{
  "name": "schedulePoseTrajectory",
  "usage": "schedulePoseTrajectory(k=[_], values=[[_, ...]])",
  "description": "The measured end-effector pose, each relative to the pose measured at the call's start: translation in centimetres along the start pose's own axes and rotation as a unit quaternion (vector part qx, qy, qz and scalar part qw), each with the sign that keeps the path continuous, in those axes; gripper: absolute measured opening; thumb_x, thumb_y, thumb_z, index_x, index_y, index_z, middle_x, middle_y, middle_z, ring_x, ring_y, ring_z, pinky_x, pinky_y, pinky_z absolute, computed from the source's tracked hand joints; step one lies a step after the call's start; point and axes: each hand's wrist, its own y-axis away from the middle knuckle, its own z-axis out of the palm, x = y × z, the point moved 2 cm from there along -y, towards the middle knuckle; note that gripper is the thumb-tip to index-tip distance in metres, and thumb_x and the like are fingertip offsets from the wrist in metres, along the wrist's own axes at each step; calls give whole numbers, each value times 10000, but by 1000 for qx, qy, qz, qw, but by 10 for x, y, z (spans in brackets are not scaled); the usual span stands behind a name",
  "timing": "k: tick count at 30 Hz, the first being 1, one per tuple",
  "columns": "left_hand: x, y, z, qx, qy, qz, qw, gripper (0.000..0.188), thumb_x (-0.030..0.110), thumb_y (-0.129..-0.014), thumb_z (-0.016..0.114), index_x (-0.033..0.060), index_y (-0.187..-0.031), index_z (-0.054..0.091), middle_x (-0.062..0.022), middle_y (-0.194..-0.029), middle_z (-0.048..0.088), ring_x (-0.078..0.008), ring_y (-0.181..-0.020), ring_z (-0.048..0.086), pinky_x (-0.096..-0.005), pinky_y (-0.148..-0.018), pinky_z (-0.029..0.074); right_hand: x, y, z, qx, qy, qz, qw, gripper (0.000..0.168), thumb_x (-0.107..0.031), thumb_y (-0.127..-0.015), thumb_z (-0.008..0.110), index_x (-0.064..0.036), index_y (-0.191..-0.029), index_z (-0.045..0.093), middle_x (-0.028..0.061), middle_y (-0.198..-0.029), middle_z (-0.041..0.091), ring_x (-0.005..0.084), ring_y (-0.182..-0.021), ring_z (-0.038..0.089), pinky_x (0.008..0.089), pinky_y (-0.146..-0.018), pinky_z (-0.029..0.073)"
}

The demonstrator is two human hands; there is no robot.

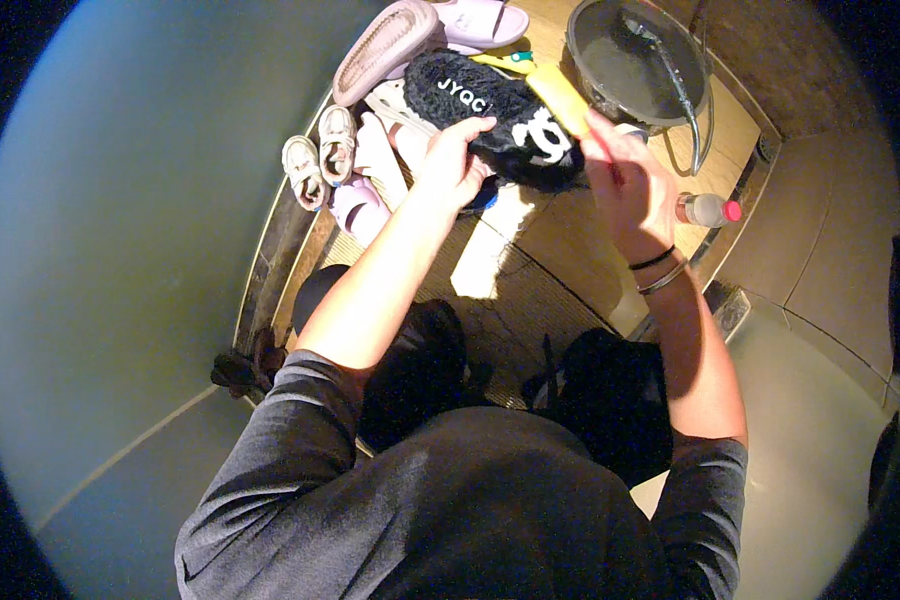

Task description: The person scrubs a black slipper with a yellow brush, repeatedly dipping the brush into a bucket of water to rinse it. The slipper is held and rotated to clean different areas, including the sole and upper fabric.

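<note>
A fluffy black slipper with white lettering and a white emblem lies tilted before me. My left hand grips its near edge, thumb on top of the fur. In my right hand is a yellow tool, perhaps a brush, with something reddish under the fingers. That tool is held against or just above the slipper's right end; contact cannot be made out. Beneath the slipper, a small blue thing shows only in part.
Several other shoes lie at the left: a pale pink clog, a lilac slide and small sneakers. A dark basin of water with a hose stands at the back right. A red-capped bottle lies below it.
</note>
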Motion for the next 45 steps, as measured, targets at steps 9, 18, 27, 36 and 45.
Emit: schedulePoseTrajectory(k=[9,18,27,36,45], values=[[1,2,9,11,50,-11,999,254,148,-926,533,-12,-1122,552,-167,-1071,665,-293,-939,674,-456,-838,557,41,-7,6,-46,157,-18,986,217,-264,-963,517,-157,-1077,667,68,-720,566,259,-603,588,402,-524,492],[-1,1,2,77,112,-35,990,277,201,-947,487,15,-1136,567,-155,-1102,652,-310,-994,642,-524,-865,518,21,7,26,-133,160,-26,978,191,-229,-871,641,-237,-1058,684,83,-731,572,267,-659,606,380,-565,497],[9,-2,-3,71,182,49,980,319,202,-949,483,37,-1219,519,-159,-1239,589,-353,-1148,569,-594,-972,434,25,17,32,-73,49,41,995,185,-172,-877,659,-169,-1059,693,72,-742,582,272,-629,598,362,-545,479],[9,-6,-6,78,205,62,974,348,224,-967,444,20,-1239,513,-170,-1246,584,-372,-1151,563,-612,-996,413,12,24,29,-48,60,-48,996,188,-171,-877,662,-132,-1060,674,75,-769,618,228,-662,632,334,-564,497],[-9,10,11,-9,207,18,978,398,297,-978,469,37,-1279,501,-156,-1273,583,-344,-1167,554,-554,-976,444,43,5,61,-8,-226,280,933,397,-419,-877,668,-45,-1004,629,18,-701,603,141,-603,568,289,-567,465]])
